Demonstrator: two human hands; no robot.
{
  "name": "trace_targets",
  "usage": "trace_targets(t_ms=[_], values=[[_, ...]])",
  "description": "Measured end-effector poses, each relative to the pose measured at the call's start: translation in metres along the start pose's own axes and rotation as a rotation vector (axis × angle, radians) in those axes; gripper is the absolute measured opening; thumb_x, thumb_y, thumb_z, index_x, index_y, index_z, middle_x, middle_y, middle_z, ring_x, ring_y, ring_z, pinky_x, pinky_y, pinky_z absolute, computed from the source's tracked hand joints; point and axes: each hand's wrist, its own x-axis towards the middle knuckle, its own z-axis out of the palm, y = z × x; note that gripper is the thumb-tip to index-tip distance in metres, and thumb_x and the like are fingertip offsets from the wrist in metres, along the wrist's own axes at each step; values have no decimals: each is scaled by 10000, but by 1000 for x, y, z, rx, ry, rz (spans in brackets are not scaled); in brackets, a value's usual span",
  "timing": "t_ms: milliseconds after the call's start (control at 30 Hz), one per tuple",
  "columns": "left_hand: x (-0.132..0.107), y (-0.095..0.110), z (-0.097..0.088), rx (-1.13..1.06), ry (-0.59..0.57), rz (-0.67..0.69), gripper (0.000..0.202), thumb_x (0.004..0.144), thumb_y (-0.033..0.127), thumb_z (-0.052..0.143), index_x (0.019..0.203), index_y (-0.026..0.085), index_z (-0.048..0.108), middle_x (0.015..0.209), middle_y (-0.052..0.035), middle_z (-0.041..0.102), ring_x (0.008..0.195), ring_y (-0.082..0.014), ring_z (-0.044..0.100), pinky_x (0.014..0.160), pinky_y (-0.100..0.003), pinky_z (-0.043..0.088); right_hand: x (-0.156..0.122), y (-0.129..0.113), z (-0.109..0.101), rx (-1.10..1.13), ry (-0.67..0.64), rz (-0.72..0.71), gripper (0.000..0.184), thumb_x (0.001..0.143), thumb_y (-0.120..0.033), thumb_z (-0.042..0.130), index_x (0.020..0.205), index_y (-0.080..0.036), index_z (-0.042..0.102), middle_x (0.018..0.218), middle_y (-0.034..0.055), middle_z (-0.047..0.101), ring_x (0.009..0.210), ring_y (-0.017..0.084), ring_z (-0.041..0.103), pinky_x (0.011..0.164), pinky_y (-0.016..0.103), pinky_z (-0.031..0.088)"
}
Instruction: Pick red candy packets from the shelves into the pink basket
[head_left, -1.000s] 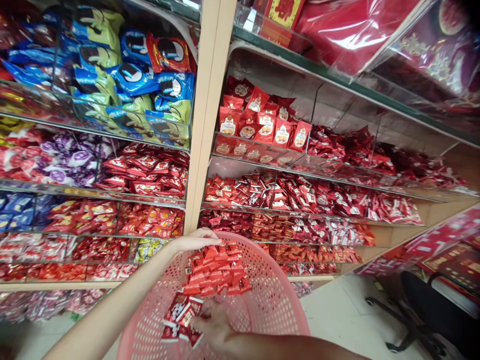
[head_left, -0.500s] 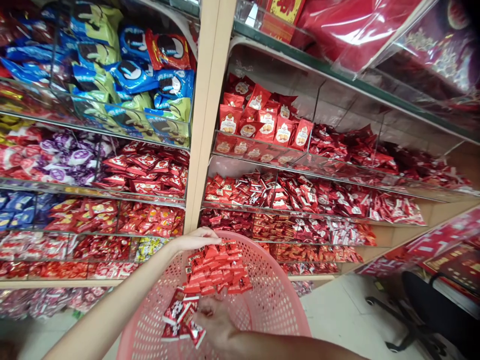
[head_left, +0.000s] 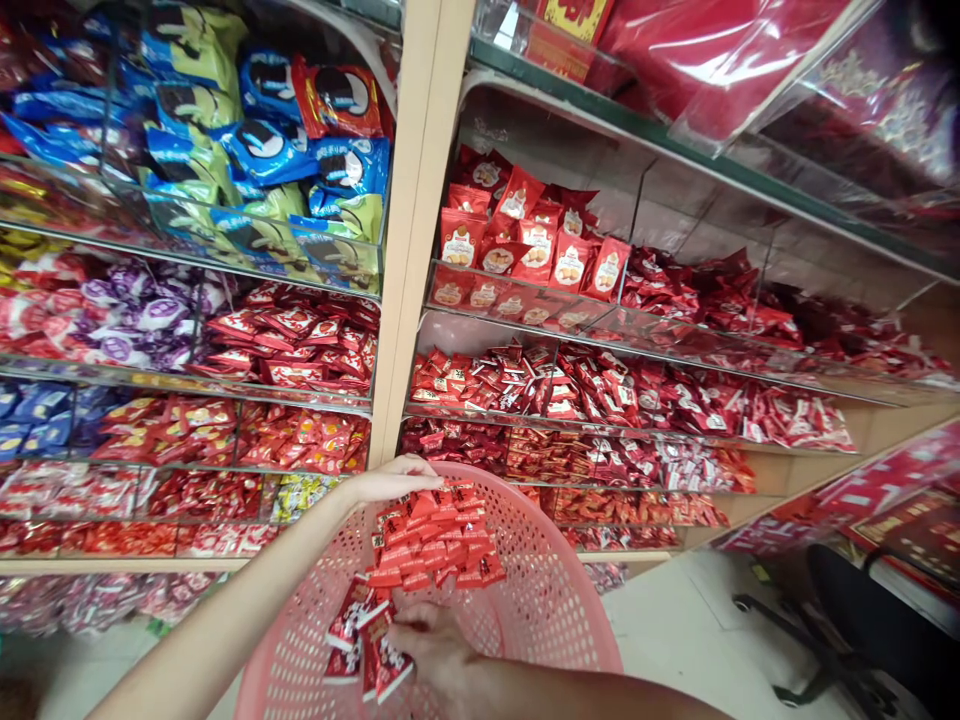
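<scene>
Pointing lengthwise toward the shelving [head_left: 420, 230], a dark-red packet [head_left: 383, 652] meets my right hand [head_left: 435, 642], fingers curled, hold unclear, more face showing than earlier.

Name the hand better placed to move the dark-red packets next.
Right, most likely: the right hand is down inside the pink perforated basket, at the dark-red packets, while the left hand is farther off, at the rim.
</scene>
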Motion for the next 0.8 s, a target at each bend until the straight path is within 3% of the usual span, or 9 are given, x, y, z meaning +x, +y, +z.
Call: trace_targets(t_ms=[167,267,400,633,733,800], values=[[0,3,1,-13,5,3,408,750,527,547,829,150,682,888,-32,647,859,-160,554,775,-231,399,1,-17,25,95,68,21,174,627,-181,642,777,-157,558,644,-10,602,517,115,555,447,215,404],[0,2,1,3,1,10,415,753,531,541,838,152,686,879,-27,648,859,-157,551,772,-221,395,10,-13,43,114,148,3,167,639,-127,626,770,-156,527,655,-10,590,522,112,562,443,212,414],[0,1,0,12,5,1,426,747,545,538,845,156,683,902,-24,633,879,-155,542,796,-221,390,16,-8,53,186,150,-25,249,603,-132,676,769,-169,494,637,-28,583,534,104,575,511,220,456],[-1,2,0,11,-5,-3,432,755,550,525,819,154,684,922,-33,621,888,-162,540,815,-242,393,2,-27,32,71,36,-128,297,545,-280,721,691,-180,483,546,-48,538,471,101,523,462,216,395],[-2,5,0,-9,-6,1,415,758,539,533,827,158,680,904,-32,633,874,-159,545,797,-237,399,0,-22,17,-13,117,-248,288,524,-259,725,610,-192,458,523,-56,508,484,89,494,469,204,373],[-2,6,0,-15,-3,-1,413,757,538,536,825,157,677,894,-31,639,865,-157,548,788,-233,402,-1,-17,11,-72,145,-187,266,556,-264,705,591,-202,448,460,-67,476,427,80,443,429,199,336]])
